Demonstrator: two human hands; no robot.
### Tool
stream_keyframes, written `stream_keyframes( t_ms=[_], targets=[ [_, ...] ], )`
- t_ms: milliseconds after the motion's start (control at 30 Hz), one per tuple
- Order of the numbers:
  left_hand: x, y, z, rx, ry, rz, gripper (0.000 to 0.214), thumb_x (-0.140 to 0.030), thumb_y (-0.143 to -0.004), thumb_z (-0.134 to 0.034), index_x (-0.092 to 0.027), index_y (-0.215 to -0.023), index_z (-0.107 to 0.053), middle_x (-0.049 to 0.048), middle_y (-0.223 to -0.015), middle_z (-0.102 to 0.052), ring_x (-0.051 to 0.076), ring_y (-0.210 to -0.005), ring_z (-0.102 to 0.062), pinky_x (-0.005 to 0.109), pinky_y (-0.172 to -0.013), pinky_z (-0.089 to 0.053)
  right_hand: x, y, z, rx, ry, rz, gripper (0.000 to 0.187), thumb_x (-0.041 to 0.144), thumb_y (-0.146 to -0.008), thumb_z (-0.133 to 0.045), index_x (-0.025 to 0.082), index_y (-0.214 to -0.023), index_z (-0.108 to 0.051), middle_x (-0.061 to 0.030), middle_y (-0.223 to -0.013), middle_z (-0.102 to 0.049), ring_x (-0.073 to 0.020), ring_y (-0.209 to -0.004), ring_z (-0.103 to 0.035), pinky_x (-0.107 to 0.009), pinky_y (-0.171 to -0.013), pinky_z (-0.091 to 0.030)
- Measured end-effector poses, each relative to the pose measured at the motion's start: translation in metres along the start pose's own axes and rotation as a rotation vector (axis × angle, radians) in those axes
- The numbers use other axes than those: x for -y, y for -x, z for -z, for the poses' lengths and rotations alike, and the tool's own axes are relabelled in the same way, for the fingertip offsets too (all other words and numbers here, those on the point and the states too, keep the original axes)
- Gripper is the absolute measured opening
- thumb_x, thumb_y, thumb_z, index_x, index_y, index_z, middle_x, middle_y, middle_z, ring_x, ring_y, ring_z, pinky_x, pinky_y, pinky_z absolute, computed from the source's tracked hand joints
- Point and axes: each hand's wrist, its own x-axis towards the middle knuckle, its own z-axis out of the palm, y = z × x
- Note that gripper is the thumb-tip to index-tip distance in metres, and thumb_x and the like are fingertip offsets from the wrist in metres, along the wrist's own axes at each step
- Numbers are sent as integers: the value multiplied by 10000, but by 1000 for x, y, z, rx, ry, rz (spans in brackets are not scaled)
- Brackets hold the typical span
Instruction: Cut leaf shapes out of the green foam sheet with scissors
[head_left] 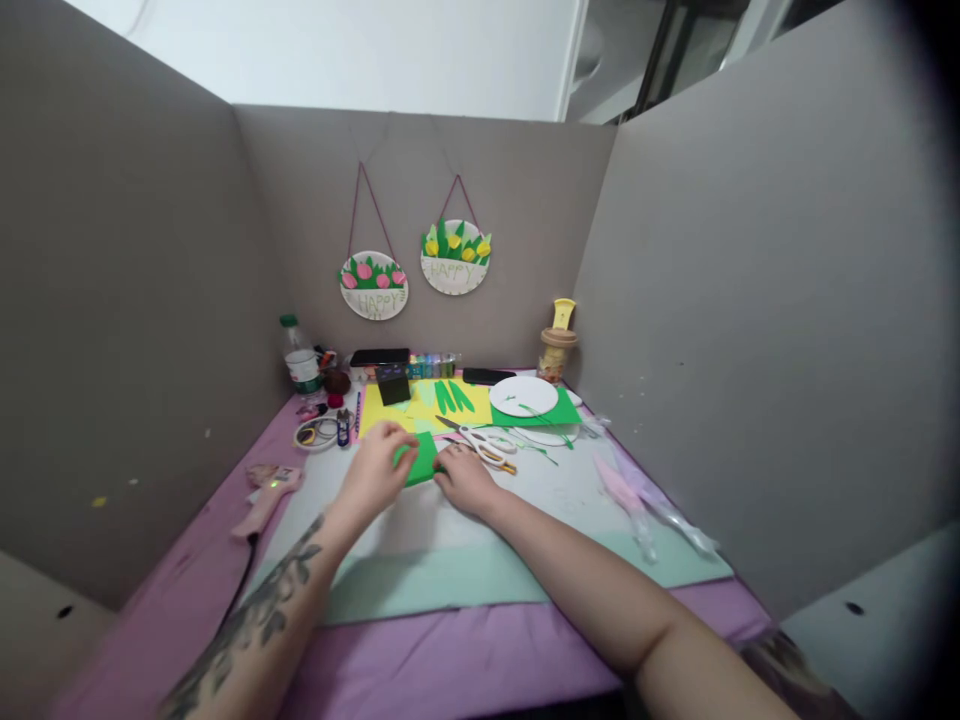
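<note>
My left hand [377, 465] and my right hand [463, 480] both rest on a small piece of green foam sheet [421, 460] lying on a pale mat [450, 560]. The left fingers curl over the sheet's left edge; the right fingers pinch its right edge. White-handled scissors [484, 443] lie just beyond my right hand. Farther back are a yellow sheet [420, 405] with cut green leaf strips [452, 397] on it, and a white paper plate [523, 396] on a larger green sheet [551, 412].
A pink glue gun [266, 490] lies at the left on the purple cloth. A bottle [301, 362], a black box [392, 385], paint pots and a yellow-topped jar [559, 345] line the back. Two flower plates hang on the grey cardboard wall. Plastic-wrapped sticks [645, 500] lie at the right.
</note>
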Motion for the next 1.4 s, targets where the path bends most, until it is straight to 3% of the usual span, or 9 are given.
stream_keyframes(
  t_ms=[67,167,433,633,900,1000,1067,1233,1400],
  targets=[
    [6,8,-9,130,-25,83,127,-217,-826,-567,-156,-882,-663,76,-937,-620,199,-935,-573,338,-853,-466,7,3,2,-22,35,69,181,225,-869,-539,187,-1030,-612,-83,-1095,-587,-227,-1073,-447,-368,-924,-344],
    [17,18,-21,287,-44,175,119,-170,-791,-540,-164,-826,-655,60,-843,-631,198,-885,-573,302,-808,-443,22,10,3,-31,52,200,215,219,-889,-507,187,-1070,-620,-90,-1165,-583,-232,-1121,-427,-384,-959,-335],
    [32,17,-17,320,-61,250,194,-86,-746,-488,-165,-817,-650,57,-846,-673,178,-841,-589,254,-732,-411,44,14,-2,140,19,351,425,308,-904,-476,128,-1284,-539,-106,-1299,-562,-245,-1154,-450,-372,-989,-361],
    [49,20,-12,357,-53,353,188,-126,-695,-543,-175,-858,-624,36,-819,-670,168,-754,-596,242,-641,-394,43,15,4,243,79,273,464,408,-907,-455,210,-1323,-513,-68,-1398,-485,-279,-1169,-435,-426,-947,-366],
    [73,31,13,405,-74,400,236,-113,-666,-580,-178,-889,-626,27,-839,-666,166,-769,-599,235,-649,-398,27,17,26,203,279,7,292,318,-908,-446,181,-944,-702,-83,-1090,-662,-242,-986,-518,-354,-845,-367],
    [66,30,15,312,-89,344,223,-88,-704,-537,-175,-882,-640,38,-870,-670,166,-796,-596,240,-687,-410,20,12,24,144,344,-29,279,282,-909,-456,161,-877,-705,-107,-1034,-667,-253,-1004,-508,-358,-837,-354],
    [55,28,13,213,-80,262,184,-146,-770,-513,-171,-884,-656,58,-925,-669,177,-844,-593,254,-733,-420,19,8,21,115,371,38,243,243,-910,-461,164,-913,-691,-110,-1038,-663,-248,-1012,-504,-355,-831,-351],
    [26,26,1,341,-69,-1,197,-193,-797,-533,-216,-865,-717,50,-900,-682,190,-891,-585,263,-813,-419,29,1,15,223,403,294,202,174,-914,-459,155,-939,-659,-111,-918,-669,-226,-916,-548,-344,-769,-367],
    [15,26,-4,377,-176,10,222,-183,-824,-515,-237,-858,-727,56,-890,-681,202,-884,-586,270,-786,-421,37,-4,12,254,419,294,202,150,-913,-449,147,-957,-645,-122,-919,-661,-222,-877,-579,-339,-746,-380]
  ],
)
